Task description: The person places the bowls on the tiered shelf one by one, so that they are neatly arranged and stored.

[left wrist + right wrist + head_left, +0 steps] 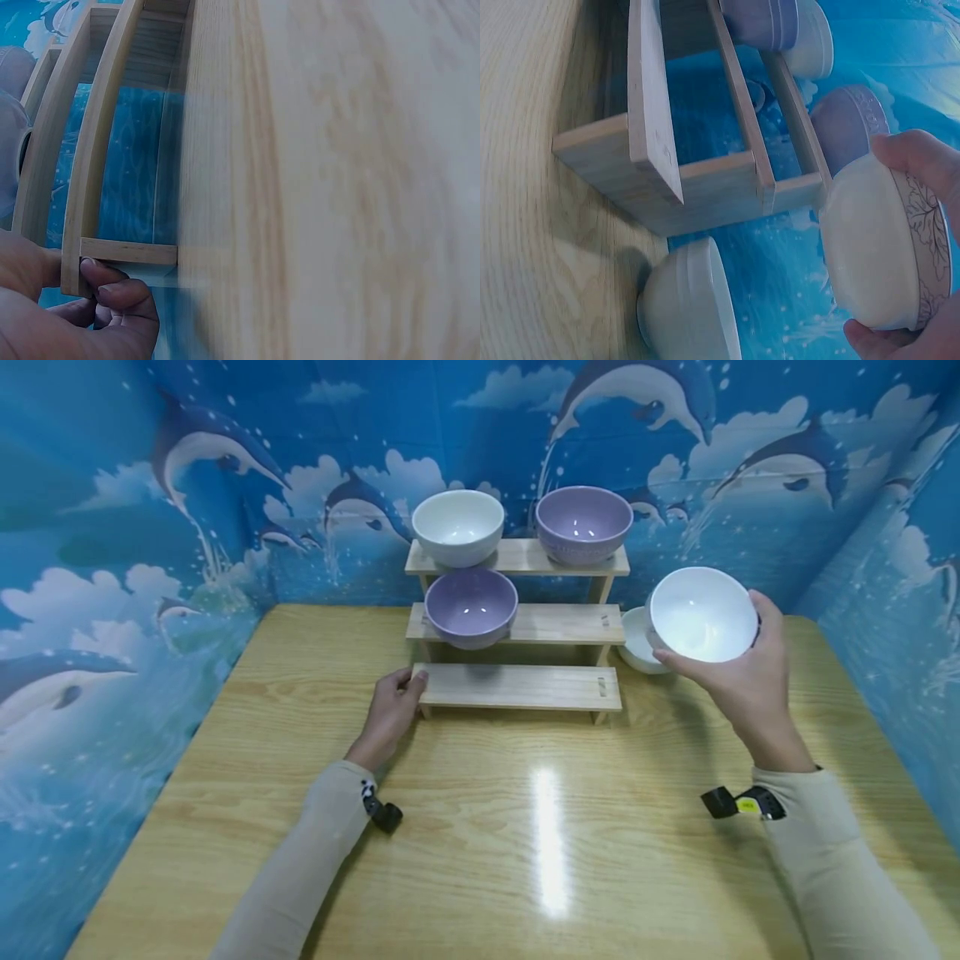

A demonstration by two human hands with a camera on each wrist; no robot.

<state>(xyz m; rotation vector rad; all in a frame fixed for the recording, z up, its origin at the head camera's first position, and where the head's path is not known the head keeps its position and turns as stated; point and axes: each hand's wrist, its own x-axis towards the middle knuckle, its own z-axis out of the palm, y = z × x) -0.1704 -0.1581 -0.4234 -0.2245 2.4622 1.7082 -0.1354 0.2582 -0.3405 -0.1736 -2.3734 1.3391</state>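
Right of the rack point(543, 633), a white bowl point(701, 618) hangs above the table point(465, 827) in the right grip point(750, 668), thumb and fingers clasping its outside from opposite sides. It is tilted, its inside on show in the head view; the right wrist view shows a leaf-patterned band near its rim. The left grip point(390, 710) pinches the left end of the bottom shelf point(517, 685), probably to steady things.

A second white bowl point(457, 531) and a purple bowl point(583, 527) stand left and right on the top shelf point(519, 557); a second purple bowl point(471, 610) sits at the left of the middle shelf point(566, 620). A third white bowl point(686, 304) is on the table just beside the rack's right end.

The step in hand looks like setting bowls out on the shelves, with this one not yet placed. If so, the next move calls for carrying it leftward, most likely to the bare right part of the middle shelf, levelling it and lowering it base-down without knocking the purple bowl above.
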